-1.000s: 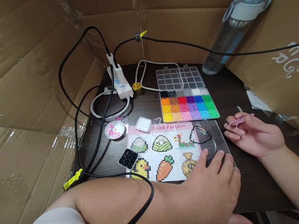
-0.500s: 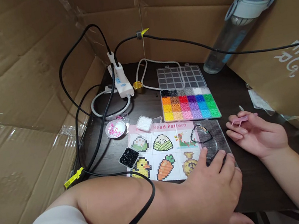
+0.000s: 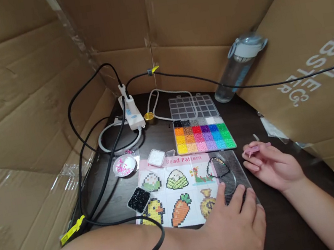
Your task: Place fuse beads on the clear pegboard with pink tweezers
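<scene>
My left hand [image 3: 236,220] lies with fingers spread over the lower part of a clear pegboard [image 3: 240,168]. On that board, a rounded outline of black beads [image 3: 219,176] sits above my fingertips, with a few lighter beads at its upper right. My right hand [image 3: 275,166], palm partly upward, is closed on pink tweezers [image 3: 257,149] to the right of the board; nothing can be made out in their tips. Beneath the board's left part is a printed bead pattern sheet [image 3: 165,191] with several pictures, among them a chick and a carrot.
A sorted bead box [image 3: 209,135] lies open behind the sheet. Nearby are a dish of black beads [image 3: 139,200], a dish of white beads [image 3: 156,158] and a pink-and-white bead dish [image 3: 124,166]. A power strip [image 3: 133,115], black cables and a water bottle [image 3: 237,68] stand among cardboard walls.
The camera view has tilted upward, so everything appears lower and slightly further left. Both hands keep about the same pose, and the tweezers stay in my right hand.
</scene>
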